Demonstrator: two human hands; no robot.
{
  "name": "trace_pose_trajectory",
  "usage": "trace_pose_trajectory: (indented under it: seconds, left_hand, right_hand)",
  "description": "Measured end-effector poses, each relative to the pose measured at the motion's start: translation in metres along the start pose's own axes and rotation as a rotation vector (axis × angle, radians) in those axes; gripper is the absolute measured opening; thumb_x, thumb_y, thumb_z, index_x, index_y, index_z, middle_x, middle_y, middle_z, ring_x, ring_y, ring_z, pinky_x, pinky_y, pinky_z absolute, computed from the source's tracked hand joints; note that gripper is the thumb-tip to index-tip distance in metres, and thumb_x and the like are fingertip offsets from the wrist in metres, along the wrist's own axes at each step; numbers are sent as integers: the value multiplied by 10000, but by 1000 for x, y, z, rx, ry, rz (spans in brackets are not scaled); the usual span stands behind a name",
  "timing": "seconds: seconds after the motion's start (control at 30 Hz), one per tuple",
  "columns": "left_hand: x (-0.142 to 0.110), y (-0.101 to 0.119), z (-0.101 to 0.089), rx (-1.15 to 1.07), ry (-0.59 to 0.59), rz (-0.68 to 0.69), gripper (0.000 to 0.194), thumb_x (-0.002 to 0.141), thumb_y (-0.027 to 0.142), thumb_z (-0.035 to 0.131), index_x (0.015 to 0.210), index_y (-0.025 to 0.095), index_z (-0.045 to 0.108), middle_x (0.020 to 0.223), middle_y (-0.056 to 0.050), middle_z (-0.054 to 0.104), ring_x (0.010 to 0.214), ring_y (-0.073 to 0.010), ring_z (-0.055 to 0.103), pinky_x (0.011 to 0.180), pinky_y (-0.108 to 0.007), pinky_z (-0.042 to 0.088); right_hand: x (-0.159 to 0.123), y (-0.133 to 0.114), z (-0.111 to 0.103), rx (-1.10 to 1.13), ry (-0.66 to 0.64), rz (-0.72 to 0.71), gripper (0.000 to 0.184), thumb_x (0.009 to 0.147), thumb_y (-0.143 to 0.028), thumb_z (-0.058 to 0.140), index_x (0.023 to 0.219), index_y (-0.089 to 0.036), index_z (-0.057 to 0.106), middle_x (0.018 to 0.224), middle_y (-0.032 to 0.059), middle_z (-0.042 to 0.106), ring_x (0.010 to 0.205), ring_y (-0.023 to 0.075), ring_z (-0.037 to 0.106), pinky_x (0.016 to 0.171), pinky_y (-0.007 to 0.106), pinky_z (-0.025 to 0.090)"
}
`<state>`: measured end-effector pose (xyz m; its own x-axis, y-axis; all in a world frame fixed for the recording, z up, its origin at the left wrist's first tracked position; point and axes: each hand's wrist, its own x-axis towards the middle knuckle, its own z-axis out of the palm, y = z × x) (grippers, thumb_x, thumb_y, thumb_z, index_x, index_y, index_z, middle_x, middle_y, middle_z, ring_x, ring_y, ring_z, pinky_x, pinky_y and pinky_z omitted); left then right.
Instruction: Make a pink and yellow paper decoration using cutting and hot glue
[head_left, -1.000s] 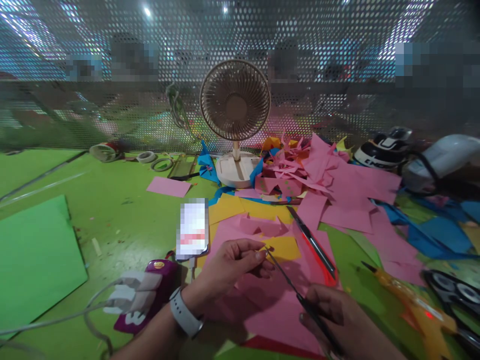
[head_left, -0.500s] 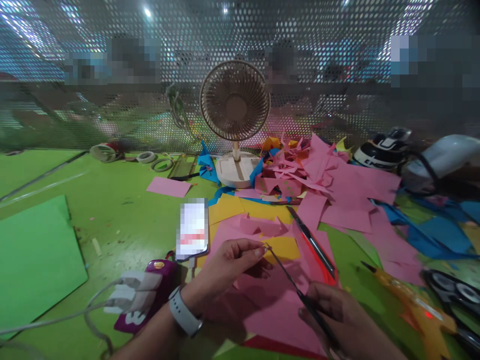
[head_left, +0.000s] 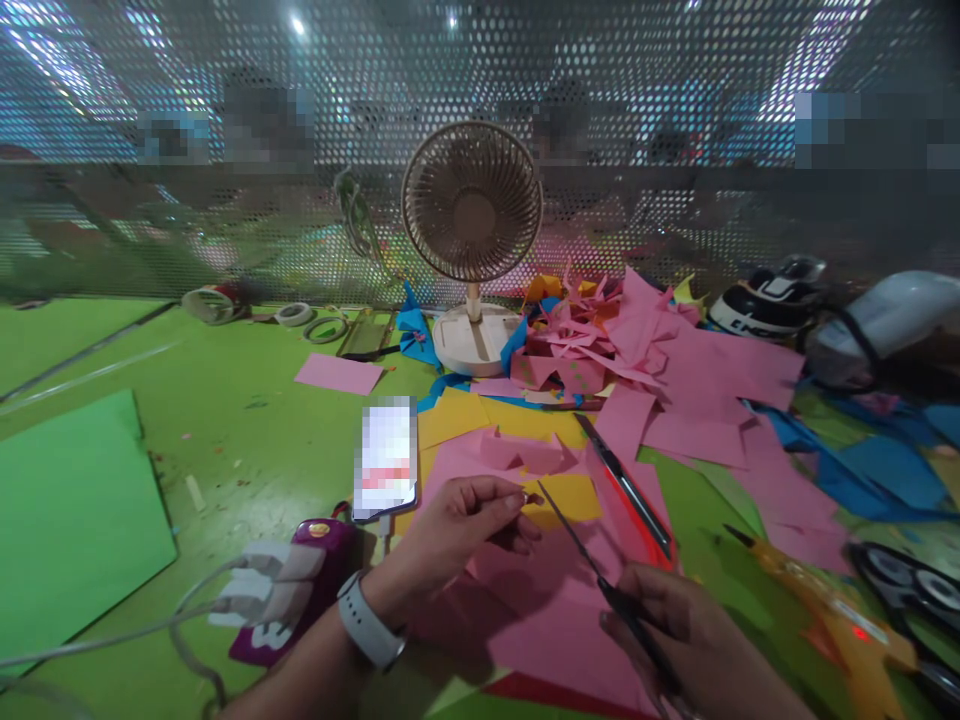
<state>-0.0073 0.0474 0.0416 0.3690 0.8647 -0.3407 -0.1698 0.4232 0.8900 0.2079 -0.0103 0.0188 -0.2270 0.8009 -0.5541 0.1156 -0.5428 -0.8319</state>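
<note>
Over the pink paper (head_left: 540, 620), my left hand (head_left: 480, 515) pinches a tiny dark, shiny piece (head_left: 533, 498) between thumb and fingertip; its kind is too small to make out. My right hand (head_left: 667, 630) grips what look like slim black-handled scissors (head_left: 574, 540), seen nearly edge-on. Their thin tip points up and left, just right of the pinched piece and apart from it. Beneath lies a yellow paper piece (head_left: 574, 497). A red and black utility knife (head_left: 630, 490) rests on pink paper beyond my right hand.
A phone (head_left: 384, 455) and a purple power strip (head_left: 322, 545) with plugs lie left. An orange glue gun (head_left: 832, 610) and black scissors (head_left: 900, 580) lie right. Behind stand a fan (head_left: 472, 215) and heaped pink paper scraps (head_left: 585, 340). A green sheet (head_left: 82, 520) lies far left.
The scissors' tip has come away from the small piece in my left fingers, leaving a little gap. Both hands stay almost in place.
</note>
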Motion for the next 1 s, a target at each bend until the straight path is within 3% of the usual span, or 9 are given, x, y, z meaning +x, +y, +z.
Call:
trace_pose_trajectory:
  seconds: [0.2, 0.43, 0.63, 1.0]
  left_hand:
    - [0, 1, 1, -35, 47, 32, 272, 752, 366, 694, 830, 110, 643, 730, -74, 714, 619, -132, 649, 655, -265, 506]
    - [-1, -3, 1, -53, -5, -3, 289, 758, 367, 692, 859, 98, 659, 746, -86, 719, 618, -130, 656, 651, -255, 506]
    - [-2, 0, 2, -105, 65, 27, 266, 738, 341, 713, 842, 105, 648, 732, -80, 719, 610, -137, 654, 656, -270, 514]
    - [-2, -2, 2, -98, 9, 7, 260, 763, 334, 692, 854, 95, 645, 743, -87, 721, 614, -123, 656, 649, -242, 512]
  right_hand:
    - [-2, 2, 0, -33, -42, 31, 513, 588, -602, 720, 615, -204, 397, 413, -113, 343, 314, 16, 268, 317, 164, 172]
    - [-1, 4, 2, -29, -28, 16, 537, 562, -608, 730, 625, -207, 379, 445, -116, 339, 338, 13, 260, 325, 151, 183]
    - [-2, 3, 1, -65, 4, -15, 527, 558, -596, 739, 612, -199, 397, 464, -98, 366, 371, 23, 302, 347, 154, 205]
    - [-2, 3, 2, -43, -5, -1, 531, 569, -588, 738, 615, -207, 371, 446, -110, 348, 345, 15, 277, 333, 153, 182]
